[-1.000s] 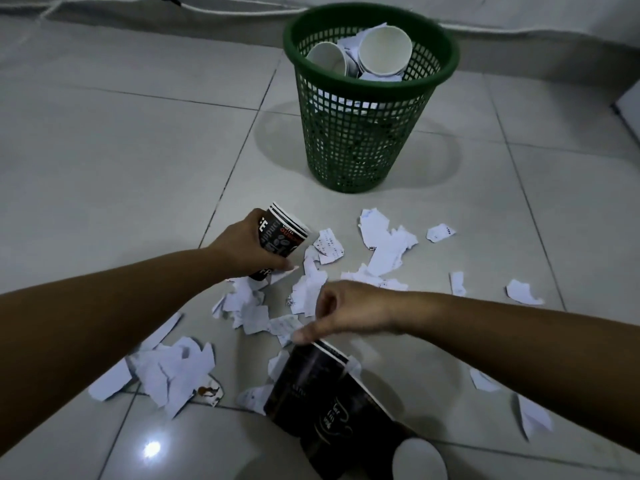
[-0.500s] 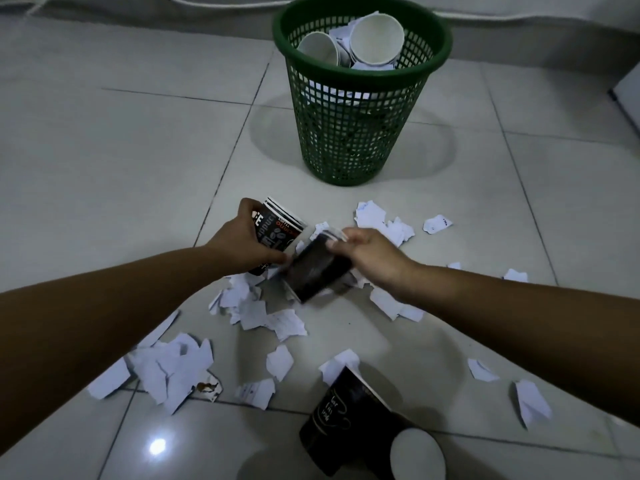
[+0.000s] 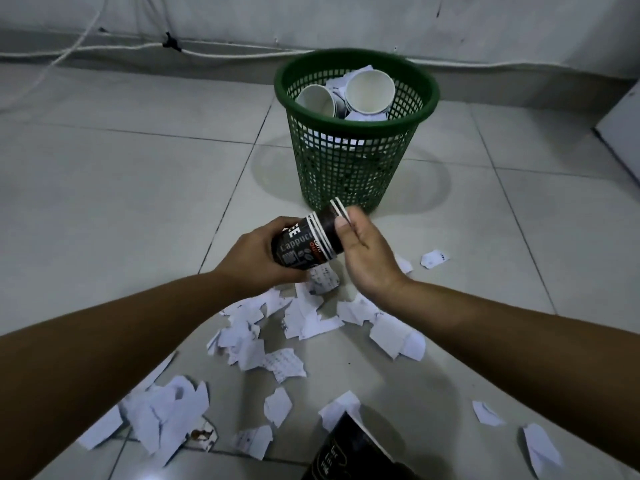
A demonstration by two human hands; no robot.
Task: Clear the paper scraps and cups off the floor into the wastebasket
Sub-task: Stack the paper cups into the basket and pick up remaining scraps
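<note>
My left hand grips a stack of dark paper cups printed with coffee lettering, held on its side above the floor. My right hand holds the rim end of another dark cup nested into that stack. The green mesh wastebasket stands just beyond the hands, with white cups and paper inside. Torn white paper scraps lie scattered on the tiles below and between my arms. One more dark cup lies at the bottom edge.
Grey floor tiles stretch to the left of the basket. White cables run along the base of the far wall. A pale object sits at the right edge. More scraps lie lower right.
My right hand picked up a dark cup from the floor, carried it up and left, and pushed it into the stack in my left hand. Both hands rose toward the basket.
</note>
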